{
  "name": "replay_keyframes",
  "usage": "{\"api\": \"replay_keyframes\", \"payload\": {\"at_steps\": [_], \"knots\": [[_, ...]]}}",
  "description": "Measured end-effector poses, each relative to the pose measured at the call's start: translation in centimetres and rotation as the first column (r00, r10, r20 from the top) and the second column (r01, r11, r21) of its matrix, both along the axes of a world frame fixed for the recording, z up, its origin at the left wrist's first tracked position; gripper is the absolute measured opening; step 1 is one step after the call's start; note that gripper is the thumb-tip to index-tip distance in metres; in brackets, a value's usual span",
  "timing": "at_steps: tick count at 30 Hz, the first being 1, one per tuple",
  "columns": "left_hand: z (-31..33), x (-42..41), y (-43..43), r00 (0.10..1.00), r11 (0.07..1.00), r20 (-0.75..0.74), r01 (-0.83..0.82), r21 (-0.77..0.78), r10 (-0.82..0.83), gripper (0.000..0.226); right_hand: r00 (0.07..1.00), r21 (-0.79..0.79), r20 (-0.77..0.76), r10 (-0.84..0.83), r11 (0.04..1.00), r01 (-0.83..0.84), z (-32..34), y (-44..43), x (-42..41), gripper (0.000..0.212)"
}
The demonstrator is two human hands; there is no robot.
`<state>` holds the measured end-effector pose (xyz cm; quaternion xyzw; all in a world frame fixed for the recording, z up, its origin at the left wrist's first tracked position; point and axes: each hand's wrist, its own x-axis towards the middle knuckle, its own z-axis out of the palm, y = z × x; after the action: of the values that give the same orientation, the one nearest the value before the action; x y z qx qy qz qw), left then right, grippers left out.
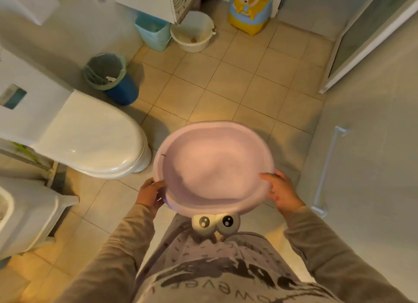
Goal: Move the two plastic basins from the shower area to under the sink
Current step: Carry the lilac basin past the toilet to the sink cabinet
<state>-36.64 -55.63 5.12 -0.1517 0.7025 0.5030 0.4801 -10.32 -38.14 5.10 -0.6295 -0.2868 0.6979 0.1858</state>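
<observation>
Holding the pink basin (213, 167) between us, our left hand (150, 194) and right hand (281, 193) grip its rim.

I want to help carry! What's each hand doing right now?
Left hand: shut on the pink basin, gripping its rim.
Right hand: shut on the same basin's rim.

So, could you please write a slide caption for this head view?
Both hands, left hand and right hand, hold a pink basin over the tiled bathroom floor.
</observation>
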Motion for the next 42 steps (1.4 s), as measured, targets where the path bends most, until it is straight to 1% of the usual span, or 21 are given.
{"api": "replay_keyframes", "payload": {"at_steps": [3,4,7,12,17,24,28,34,38,42], "knots": [[0.0,-1.7,5.2,0.998,0.998,0.002,0.070,0.001,-0.070,0.027,0.999,0.000,0.010,-0.051,0.999,0.051,-0.4,3.5,-0.6,0.036],[-0.1,-2.5,7.1,0.995,0.995,0.004,0.099,0.005,-0.099,0.027,0.997,0.004,0.012,-0.071,0.997,0.071,-0.6,4.9,-0.9,0.035],[-0.3,-4.7,13.2,0.986,0.986,0.004,0.168,0.010,-0.168,0.026,0.994,0.003,0.014,-0.104,0.995,0.104,-0.9,8.8,-2.0,0.017],[0.6,-8.0,23.1,0.956,0.956,-0.003,0.292,0.028,-0.292,0.022,0.979,-0.017,0.022,-0.205,0.979,0.205,-0.5,15.5,-3.8,0.015],[1.6,-10.4,31.5,0.919,0.918,0.002,0.395,0.044,-0.395,0.025,0.957,-0.001,0.017,-0.289,0.957,0.290,0.3,21.3,-5.1,0.020],[1.7,-11.2,42.3,0.884,0.883,-0.031,0.468,0.035,-0.467,0.043,0.944,0.001,-0.008,-0.329,0.944,0.329,0.0,30.0,-5.5,0.031],[0.9,-11.0,47.6,0.902,0.902,-0.043,0.430,0.025,-0.429,0.048,0.954,-0.005,-0.029,-0.298,0.954,0.298,-0.7,37.0,-5.7,0.033],[0.7,-10.3,54.8,0.961,0.961,-0.012,0.277,0.001,-0.277,0.050,0.983,-0.003,-0.008,-0.184,0.983,0.184,-0.5,48.8,-6.4,0.045],[0.7,-10.7,59.5,0.981,0.982,-0.041,0.190,0.008,-0.189,0.048,0.999,0.026,0.001,-0.051,0.998,0.051,0.0,56.4,-7.9,0.040],[0.1,-11.7,63.3,0.993,0.993,-0.012,0.118,0.007,-0.117,0.046,0.999,0.044,-0.025,0.036,0.998,-0.035,0.0,62.6,-9.6,0.036]]}}
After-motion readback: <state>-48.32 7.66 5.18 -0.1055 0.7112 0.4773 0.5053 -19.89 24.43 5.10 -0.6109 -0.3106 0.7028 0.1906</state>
